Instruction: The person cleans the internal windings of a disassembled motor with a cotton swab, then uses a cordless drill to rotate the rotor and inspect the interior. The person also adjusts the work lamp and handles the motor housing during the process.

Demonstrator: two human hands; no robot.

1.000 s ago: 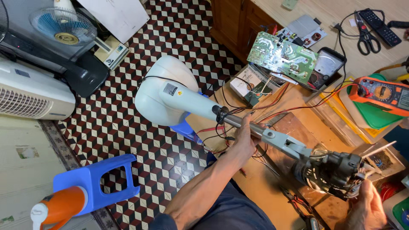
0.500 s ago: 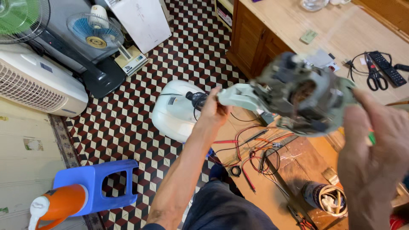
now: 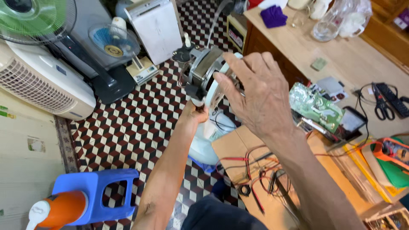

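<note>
Currently held aloft: one fan motor (image 3: pixel 206 74), grey metal body with a pale round faceplate, raised over the tiled floor (image 3: pixel 128 123) beside the desk (image 3: pixel 341 64).

Right hand (image 3: pixel 260 96): fingers spread wide over the faceplate, palm cupping it from the near side. This reads as a loose cover, not a firm clamp; the thumb is hidden behind the hand, so how much it closes cannot be told.

Left hand (image 3: pixel 197 114): below the motor, closed around what seems to be the neck or stem under it; the fingers are partly hidden, so the exact hold is unclear.

Below the grip: white fan base (image 3: pixel 204 140), a sheet of cardboard (image 3: pixel 234 145), and a tangle of red and black wires (image 3: pixel 255 179).

Right of the grip, on the desk: green circuit board (image 3: pixel 315 104), scissors (image 3: pixel 382 106), orange meter (image 3: pixel 394 149).

Left of the grip, on the floor: blue stool (image 3: pixel 100 194), small blue fan (image 3: pixel 113 40), white air cooler (image 3: pixel 38 85).

Risks, as judged:
- Motor looks heavy for an open-palmed hold; a slip would drop it onto the fan base or the tiles.
- Any leads trailing from the motor may snag the wires beneath and drag loose parts off the cardboard.
- A swing to the right could knock the circuit board.
- Fingers lie close to the shaft end; turning parts could pinch.
</note>
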